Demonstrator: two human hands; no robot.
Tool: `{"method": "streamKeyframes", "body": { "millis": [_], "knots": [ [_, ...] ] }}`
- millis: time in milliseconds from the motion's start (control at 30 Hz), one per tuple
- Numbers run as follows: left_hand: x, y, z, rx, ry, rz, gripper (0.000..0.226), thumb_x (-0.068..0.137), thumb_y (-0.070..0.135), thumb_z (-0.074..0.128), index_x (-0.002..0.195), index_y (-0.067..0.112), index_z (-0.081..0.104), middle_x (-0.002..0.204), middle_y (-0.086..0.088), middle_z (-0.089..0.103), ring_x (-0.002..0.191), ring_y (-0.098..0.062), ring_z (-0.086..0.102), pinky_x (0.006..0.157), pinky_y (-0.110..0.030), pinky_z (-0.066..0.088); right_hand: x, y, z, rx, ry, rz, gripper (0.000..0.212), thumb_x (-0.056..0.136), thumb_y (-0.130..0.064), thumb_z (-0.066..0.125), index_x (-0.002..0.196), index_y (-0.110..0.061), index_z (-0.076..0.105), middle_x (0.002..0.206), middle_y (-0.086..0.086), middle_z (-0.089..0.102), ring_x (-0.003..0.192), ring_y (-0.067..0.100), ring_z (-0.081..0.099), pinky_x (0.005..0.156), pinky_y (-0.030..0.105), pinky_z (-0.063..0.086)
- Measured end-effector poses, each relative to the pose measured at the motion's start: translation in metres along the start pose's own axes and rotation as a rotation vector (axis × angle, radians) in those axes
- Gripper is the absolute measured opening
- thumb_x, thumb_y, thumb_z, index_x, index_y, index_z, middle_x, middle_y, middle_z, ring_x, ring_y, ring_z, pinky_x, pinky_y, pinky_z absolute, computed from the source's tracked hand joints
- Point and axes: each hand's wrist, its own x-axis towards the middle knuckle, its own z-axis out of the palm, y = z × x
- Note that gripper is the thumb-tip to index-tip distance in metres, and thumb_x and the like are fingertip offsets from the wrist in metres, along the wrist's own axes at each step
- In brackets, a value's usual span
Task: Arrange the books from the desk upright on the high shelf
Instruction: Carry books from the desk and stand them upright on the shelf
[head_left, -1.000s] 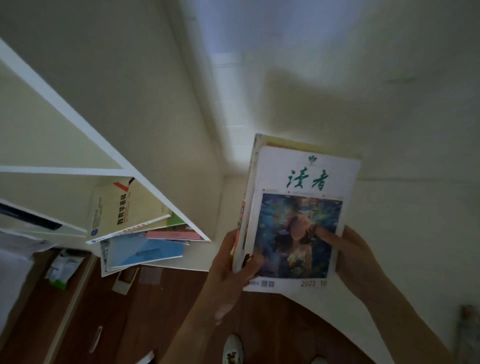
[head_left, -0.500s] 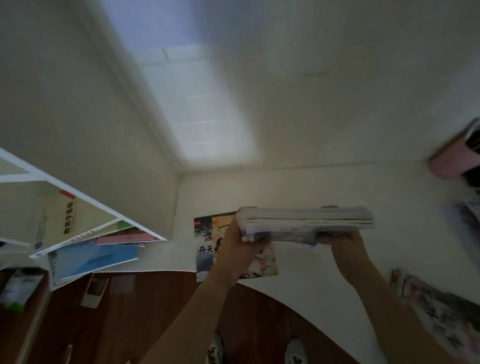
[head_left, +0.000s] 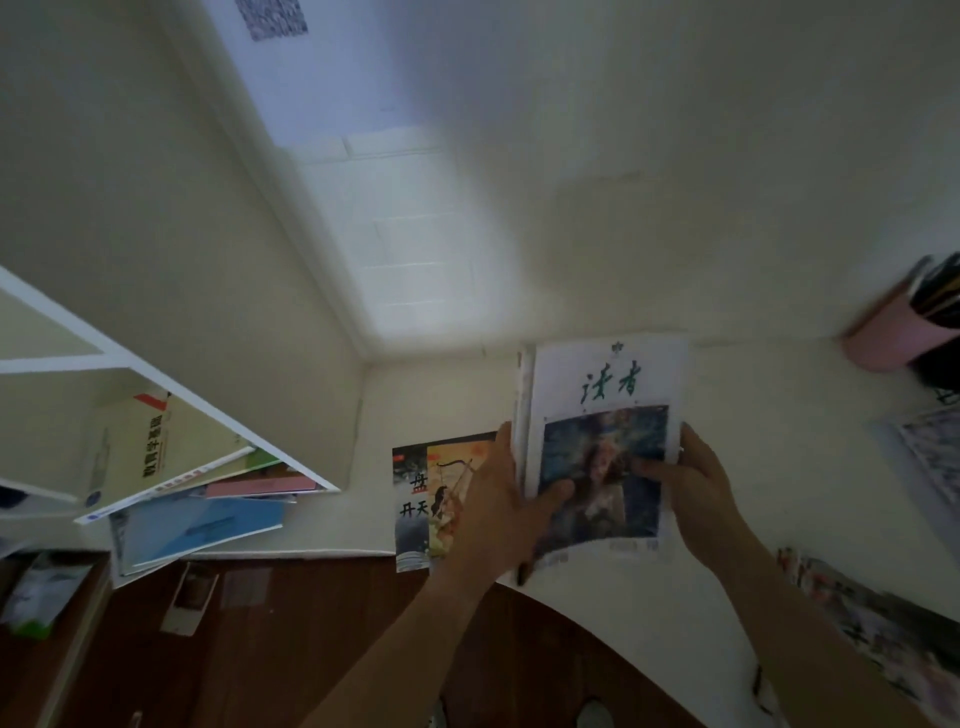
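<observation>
White walls and a white table (head_left: 597, 613) frame the scene; the left hand (head_left: 498, 519) and right hand (head_left: 701, 499) each close their grip on a stack of magazines (head_left: 602, 447) above the table; another magazine (head_left: 436, 504) lies flat; books (head_left: 156, 457) lean in the shelf (head_left: 171, 384); shelving appears barely begun.

Two hands (head_left: 498, 514), one pink cup (head_left: 883, 338), several magazines (head_left: 602, 447).

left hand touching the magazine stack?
Touching. Head view: left hand grips the magazine stack at its left edge, thumb lying across the cover.
</observation>
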Motion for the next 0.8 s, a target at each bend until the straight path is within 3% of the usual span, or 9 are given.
{"method": "streamKeyframes", "body": {
  "millis": [100, 200, 333, 433, 567, 700, 800],
  "knots": [
    [-0.019, 0.034, 0.010, 0.117, -0.006, 0.066, 0.036, 0.094, 0.045, 0.069, 0.115, 0.030, 0.044, 0.100, 0.008, 0.065, 0.081, -0.001, 0.068, 0.065, -0.016, 0.058, -0.003, 0.001, -0.013, 0.111, -0.093, 0.213, 0.054, 0.076, 0.009, 0.063, 0.129, -0.004, 0.063, 0.117, 0.026, 0.070, 0.102, 0.047, 0.070, 0.088, 0.061, 0.056],
    [-0.033, 0.057, 0.020, -0.051, -0.088, 0.131, 0.031, 0.100, 0.054, 0.053, 0.115, 0.027, 0.051, 0.102, 0.008, 0.067, 0.087, -0.010, 0.072, 0.071, -0.033, 0.062, -0.014, 0.002, -0.021, 0.247, -0.259, 0.360, 0.063, 0.072, 0.000, 0.061, 0.135, 0.001, 0.059, 0.124, 0.032, 0.063, 0.106, 0.047, 0.064, 0.091, 0.057, 0.054],
    [-0.043, 0.072, 0.031, -0.136, -0.113, 0.140, 0.053, 0.088, 0.065, 0.062, 0.113, 0.020, 0.051, 0.100, 0.006, 0.061, 0.075, -0.013, 0.070, 0.058, -0.026, 0.058, -0.030, -0.002, -0.019, 0.342, -0.391, 0.357, 0.051, 0.073, -0.004, 0.052, 0.121, -0.001, 0.069, 0.102, 0.021, 0.068, 0.090, 0.035, 0.068, 0.077, 0.045, 0.059],
    [-0.043, 0.075, 0.036, -0.131, -0.111, 0.129, 0.058, 0.079, 0.066, 0.065, 0.112, 0.020, 0.051, 0.100, 0.003, 0.058, 0.070, -0.014, 0.066, 0.053, -0.022, 0.054, -0.038, -0.009, -0.013, 0.377, -0.396, 0.332, 0.055, 0.070, -0.006, 0.049, 0.123, -0.001, 0.064, 0.091, 0.016, 0.071, 0.081, 0.030, 0.071, 0.069, 0.039, 0.060],
    [-0.050, 0.078, 0.038, -0.125, -0.116, 0.108, 0.055, 0.080, 0.064, 0.066, 0.110, 0.020, 0.052, 0.100, 0.002, 0.060, 0.068, -0.016, 0.068, 0.053, -0.024, 0.055, -0.045, -0.008, -0.016, 0.420, -0.379, 0.368, 0.050, 0.077, -0.005, 0.045, 0.124, 0.000, 0.064, 0.093, 0.017, 0.072, 0.083, 0.031, 0.071, 0.069, 0.041, 0.060],
    [-0.046, 0.082, 0.040, -0.114, -0.101, 0.068, 0.050, 0.085, 0.060, 0.064, 0.110, 0.018, 0.052, 0.095, 0.006, 0.062, 0.066, -0.018, 0.070, 0.051, -0.033, 0.059, -0.043, -0.003, -0.021, 0.416, -0.336, 0.419, 0.048, 0.091, 0.000, 0.031, 0.128, 0.003, 0.061, 0.097, 0.019, 0.069, 0.087, 0.036, 0.070, 0.082, 0.051, 0.059],
    [-0.041, 0.082, 0.040, -0.098, -0.102, 0.063, 0.048, 0.087, 0.060, 0.061, 0.107, 0.018, 0.051, 0.095, 0.011, 0.062, 0.061, -0.016, 0.069, 0.051, -0.039, 0.059, -0.041, -0.002, -0.025, 0.403, -0.313, 0.426, 0.052, 0.090, 0.000, 0.033, 0.138, -0.001, 0.055, 0.101, 0.018, 0.068, 0.093, 0.036, 0.067, 0.093, 0.056, 0.051]
  ]
}}
